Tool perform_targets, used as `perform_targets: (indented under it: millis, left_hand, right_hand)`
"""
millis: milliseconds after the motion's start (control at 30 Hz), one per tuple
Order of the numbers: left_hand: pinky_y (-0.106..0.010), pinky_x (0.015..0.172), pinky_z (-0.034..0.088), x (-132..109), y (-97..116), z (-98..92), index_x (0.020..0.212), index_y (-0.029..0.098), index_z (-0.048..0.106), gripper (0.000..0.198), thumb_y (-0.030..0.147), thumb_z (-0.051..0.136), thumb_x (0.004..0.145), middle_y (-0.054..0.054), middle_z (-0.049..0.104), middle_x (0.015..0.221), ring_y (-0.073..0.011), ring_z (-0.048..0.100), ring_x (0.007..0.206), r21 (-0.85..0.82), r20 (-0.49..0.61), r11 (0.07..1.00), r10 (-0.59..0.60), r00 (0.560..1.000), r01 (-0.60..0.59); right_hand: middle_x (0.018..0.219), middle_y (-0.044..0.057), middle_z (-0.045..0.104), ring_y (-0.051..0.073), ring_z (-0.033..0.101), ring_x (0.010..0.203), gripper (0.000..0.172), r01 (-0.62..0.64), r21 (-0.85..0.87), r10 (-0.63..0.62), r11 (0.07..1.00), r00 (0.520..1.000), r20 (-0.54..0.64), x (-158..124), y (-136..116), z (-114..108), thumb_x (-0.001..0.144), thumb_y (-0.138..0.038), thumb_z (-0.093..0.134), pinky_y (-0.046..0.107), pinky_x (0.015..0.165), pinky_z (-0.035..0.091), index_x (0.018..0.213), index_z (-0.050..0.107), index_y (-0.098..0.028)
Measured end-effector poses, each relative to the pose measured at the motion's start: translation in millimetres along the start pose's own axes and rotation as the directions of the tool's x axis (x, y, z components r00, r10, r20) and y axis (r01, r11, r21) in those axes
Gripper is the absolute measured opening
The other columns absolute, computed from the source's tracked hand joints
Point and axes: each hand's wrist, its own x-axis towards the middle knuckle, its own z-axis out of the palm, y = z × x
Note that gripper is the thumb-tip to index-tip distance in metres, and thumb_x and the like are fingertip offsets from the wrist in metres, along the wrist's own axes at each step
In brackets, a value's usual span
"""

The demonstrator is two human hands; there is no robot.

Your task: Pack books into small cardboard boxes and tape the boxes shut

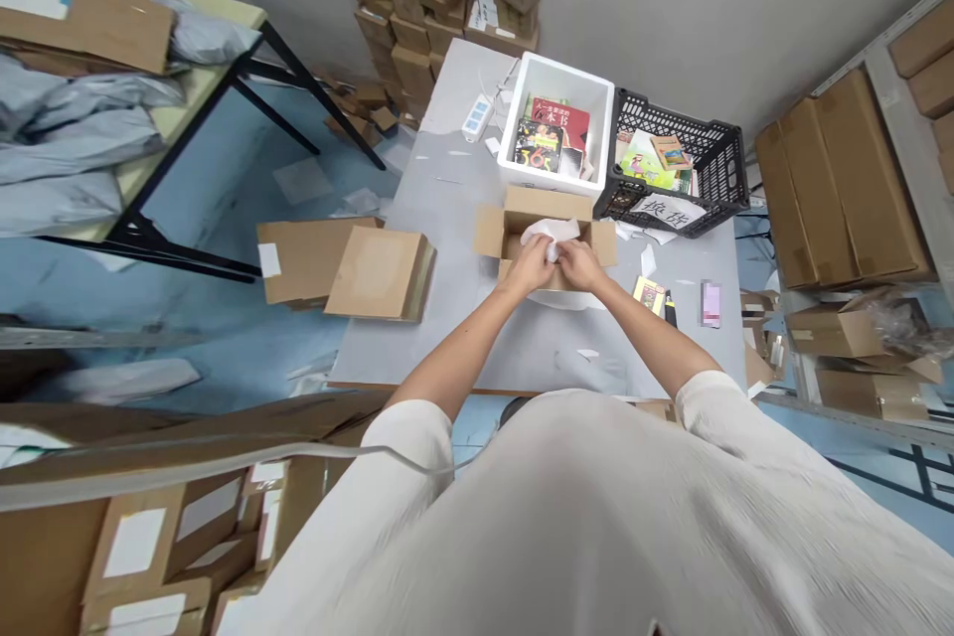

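An open cardboard box stands on the grey table with its flaps folded outward. Over its front part, both hands grip a crumpled sheet of white paper. My left hand has its fingers closed on the paper's left side. My right hand is closed on the right side, close beside the left. Part of the box's inside is hidden by the paper and hands. Another white sheet lies under the near side of the box.
Behind the box are a white foam bin and a black crate, both holding books. A small yellow box, a cutter and a phone lie to the right. Stacked cardboard sits at the table's left edge.
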Motion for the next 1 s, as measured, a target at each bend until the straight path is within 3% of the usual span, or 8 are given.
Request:
perform_targets:
  millis: [67, 200, 400, 500, 667, 833, 1000]
  left_hand:
    - [-0.050, 0.125, 0.051, 2, -4, 0.5, 0.150, 0.021, 0.068, 0.057, 0.013, 0.058, 0.094, -0.017, 0.068, 0.158, -0.0355, 0.063, 0.148, 0.039, 0.078, 0.999, -0.023, 0.997, 0.020]
    - [-0.062, 0.126, 0.043, 4, -3, -1.2, 0.145, 0.024, 0.074, 0.049, 0.026, 0.057, 0.099, -0.015, 0.072, 0.157, -0.0417, 0.063, 0.145, 0.162, 0.165, 0.985, -0.092, 0.982, 0.065]
    - [-0.068, 0.126, 0.036, 5, 6, -3.1, 0.138, 0.027, 0.081, 0.044, 0.035, 0.054, 0.104, -0.013, 0.054, 0.178, -0.0463, 0.046, 0.159, 0.241, 0.104, 0.970, -0.072, 0.992, 0.045]
    - [-0.064, 0.126, 0.040, 10, 5, -1.3, 0.142, 0.025, 0.077, 0.045, 0.034, 0.052, 0.106, -0.018, 0.060, 0.170, -0.0434, 0.055, 0.153, 0.219, 0.109, 0.975, -0.075, 0.991, 0.050]
    - [-0.054, 0.113, 0.054, 18, -2, 3.3, 0.139, 0.017, 0.074, 0.042, 0.032, 0.049, 0.109, -0.024, 0.075, 0.143, -0.0411, 0.074, 0.128, 0.230, 0.228, 0.963, -0.191, 0.955, 0.137]
    - [-0.052, 0.119, 0.051, 21, 11, 12.0, 0.125, 0.018, 0.077, 0.033, 0.022, 0.051, 0.105, -0.022, 0.078, 0.134, -0.0394, 0.073, 0.129, 0.253, 0.138, 0.967, -0.030, 0.990, -0.006]
    - [-0.050, 0.122, 0.050, 26, 50, 29.3, 0.121, 0.020, 0.077, 0.032, 0.019, 0.050, 0.105, -0.018, 0.078, 0.132, -0.0357, 0.071, 0.130, 0.224, 0.107, 0.959, 0.152, 0.982, -0.173]
  right_hand:
    - [0.151, 0.019, 0.072, 0.042, 0.061, 0.140, 0.050, -0.046, -0.040, 0.047, 0.998, 0.998, 0.030, 1, -1, 2, 0.107, -0.021, 0.054, 0.058, 0.120, 0.050, 0.153, 0.074, -0.018]
    - [0.138, 0.018, 0.072, 0.038, 0.064, 0.130, 0.045, -0.053, -0.043, 0.052, 0.998, 0.998, -0.029, -1, 5, 5, 0.107, -0.022, 0.053, 0.054, 0.119, 0.052, 0.142, 0.079, -0.018]
    - [0.137, 0.016, 0.072, 0.035, 0.063, 0.132, 0.042, -0.015, 0.027, 0.017, 1.000, 0.996, -0.092, -7, 22, 6, 0.105, -0.022, 0.055, 0.053, 0.122, 0.051, 0.137, 0.081, -0.020]
    - [0.136, 0.015, 0.073, 0.036, 0.064, 0.131, 0.040, 0.001, 0.099, 0.013, 0.995, 0.989, -0.146, -12, 28, 6, 0.102, -0.022, 0.057, 0.056, 0.123, 0.051, 0.133, 0.082, -0.021]
    - [0.133, 0.014, 0.075, 0.034, 0.065, 0.132, 0.037, 0.032, 0.186, 0.004, 0.982, 0.982, -0.188, -23, 38, -1, 0.101, -0.022, 0.057, 0.055, 0.124, 0.051, 0.128, 0.083, -0.022]
    - [0.131, 0.013, 0.076, 0.033, 0.065, 0.130, 0.036, 0.058, 0.229, -0.001, 0.972, 0.970, -0.241, -37, 55, -10, 0.101, -0.023, 0.057, 0.053, 0.120, 0.054, 0.126, 0.083, -0.023]
    - [0.130, 0.013, 0.076, 0.031, 0.067, 0.126, 0.035, 0.030, 0.249, 0.045, 0.968, 0.956, -0.291, -56, 80, -16, 0.102, -0.023, 0.056, 0.049, 0.118, 0.055, 0.123, 0.084, -0.023]
